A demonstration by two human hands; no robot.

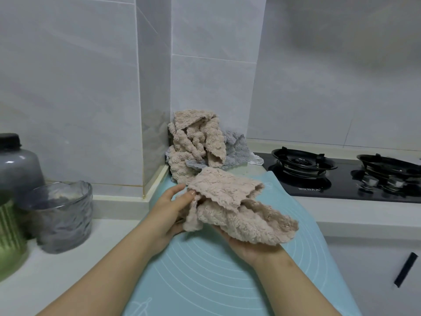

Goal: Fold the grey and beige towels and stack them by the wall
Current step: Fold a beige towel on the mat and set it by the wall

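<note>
The left hand (169, 208) had its fingers curled round the bunched left end of a crumpled beige fluffy towel (239, 208), fingertips pressed into the cloth where it gathered. The right hand (250, 246) lay palm up beneath the towel's other end and bore its weight. Its fingers were buried under the pile, so I could not tell whether they were closed on the cloth or lying flat. The towel hung between the two hands, one flap doubled loosely over the top, lifted just above a pale blue silicone mat (205, 274) printed with white rings.

Beyond the hands, a loose heap of beige towels (196, 142) sat in the corner, leaning against the white tiled wall (91, 87). A rumpled grey towel (235, 148) lay tangled in that heap, showing on its right side and under its front edge. None of it was folded.

To the right of the mat a black glass gas hob (341, 179) was set into the white countertop (57, 270). On the left of the counter stood a ribbed clear glass jar (61, 215), a dark grey bottle with a black cap (16, 163) behind it, and a green container (9, 236) at the edge of view.
</note>
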